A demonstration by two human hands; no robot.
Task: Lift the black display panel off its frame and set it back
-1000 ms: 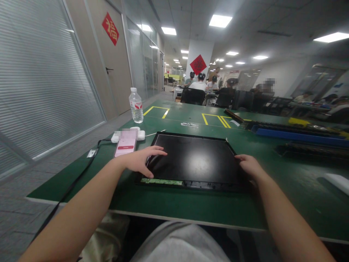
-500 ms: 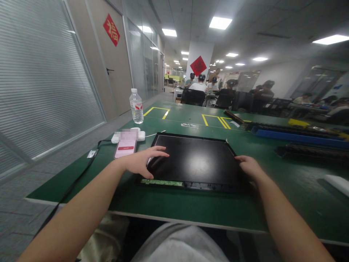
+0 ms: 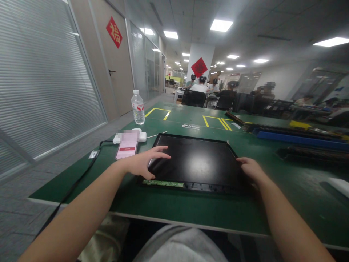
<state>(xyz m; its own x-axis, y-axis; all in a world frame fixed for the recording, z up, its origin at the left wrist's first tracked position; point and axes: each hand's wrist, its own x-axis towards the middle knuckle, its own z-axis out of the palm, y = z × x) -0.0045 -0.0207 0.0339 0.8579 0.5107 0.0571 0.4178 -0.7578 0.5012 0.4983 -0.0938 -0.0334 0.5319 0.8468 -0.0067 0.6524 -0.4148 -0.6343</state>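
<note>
A black LCD screen panel (image 3: pixel 196 158) lies flat on the green table (image 3: pixel 169 205) in front of me. A green circuit board strip (image 3: pixel 163 183) shows along its near edge, at the left. My left hand (image 3: pixel 144 162) is at the panel's left edge, thumb and fingers spread apart over the corner area; whether they press on the surface I cannot tell. At the right edge, my right hand (image 3: pixel 249 168) is closed on the panel's rim, with the thumb on top and the other fingers mostly hidden.
Left of the panel, a phone (image 3: pixel 127 145) leans on a white power strip (image 3: pixel 141 136) with a black cable (image 3: pixel 81 178). A water bottle (image 3: pixel 138 107) stands behind. Dark long parts and a blue strip (image 3: pixel 300 141) lie at the right. People sit at far tables.
The whole view has shifted slightly. Both hands keep their places at the panel's edges, and the panel has not visibly moved on the table.
</note>
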